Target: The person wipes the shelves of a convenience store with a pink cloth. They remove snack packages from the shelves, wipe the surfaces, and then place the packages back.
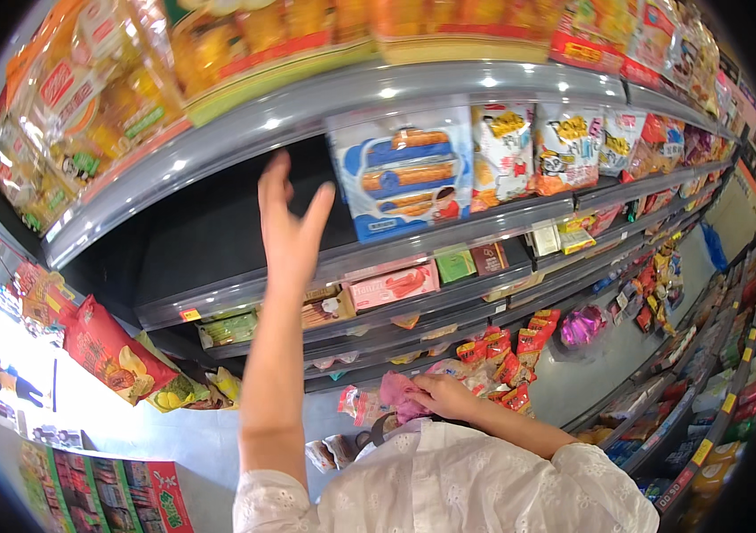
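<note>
My left hand (291,223) is raised in front of the dark shelf board (198,240), thumb and fingers spread, with nothing held. Just right of it stands a large blue and white snack bag (408,173) with pictures of filled rolls on it. White snack bags (503,156) are lined up beyond that one. Low in front of my body, my right hand (448,396) grips a crumpled pink cloth (401,395). A clear and red snack packet (358,403) shows beside the cloth, lower than my hand.
Bagged orange snacks (271,33) fill the shelf above, behind a grey shelf lip (388,93). Boxed biscuit sticks (394,286) sit one shelf down. Red packets (511,360) and a shiny purple package (583,326) lie on the floor. A red chip bag (114,350) hangs out at the left.
</note>
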A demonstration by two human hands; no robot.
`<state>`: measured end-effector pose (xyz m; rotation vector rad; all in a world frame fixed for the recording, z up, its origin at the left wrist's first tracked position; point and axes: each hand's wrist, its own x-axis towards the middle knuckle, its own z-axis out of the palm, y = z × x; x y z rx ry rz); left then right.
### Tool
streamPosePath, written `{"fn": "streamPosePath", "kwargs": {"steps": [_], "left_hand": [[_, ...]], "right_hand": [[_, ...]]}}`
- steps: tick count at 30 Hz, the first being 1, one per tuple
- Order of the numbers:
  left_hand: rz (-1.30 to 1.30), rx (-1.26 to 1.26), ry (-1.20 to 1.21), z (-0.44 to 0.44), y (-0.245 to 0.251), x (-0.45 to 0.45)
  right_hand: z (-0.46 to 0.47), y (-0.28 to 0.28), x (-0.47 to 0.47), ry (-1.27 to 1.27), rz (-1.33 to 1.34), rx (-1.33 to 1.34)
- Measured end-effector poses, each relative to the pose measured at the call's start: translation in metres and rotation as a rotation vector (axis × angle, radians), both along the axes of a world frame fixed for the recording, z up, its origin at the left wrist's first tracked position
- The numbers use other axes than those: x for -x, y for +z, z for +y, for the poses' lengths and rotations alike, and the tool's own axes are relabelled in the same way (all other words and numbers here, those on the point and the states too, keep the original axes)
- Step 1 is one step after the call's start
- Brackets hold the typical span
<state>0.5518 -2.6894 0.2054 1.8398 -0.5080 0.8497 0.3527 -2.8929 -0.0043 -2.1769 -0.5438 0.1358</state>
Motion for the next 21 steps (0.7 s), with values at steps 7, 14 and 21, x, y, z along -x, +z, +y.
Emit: {"fn": "streamPosePath", "kwargs": {"steps": [7, 14, 21], "left_hand": [[0.272, 0.256, -0.311, -0.031, 0.067, -0.127], [0.337, 0.492, -0.398, -0.015, 0.074, -0.167], [0.343, 0.619, -0.411, -0.012, 0.073, -0.175]], "right_hand": [[-0.048, 0.001, 0.008, -0.115, -0.063, -0.118], [-0.079, -0.004, 0.015, -0.192, -0.015, -0.179], [-0.095, -0.003, 0.022, -0.234, 0.001, -0.179]]}}
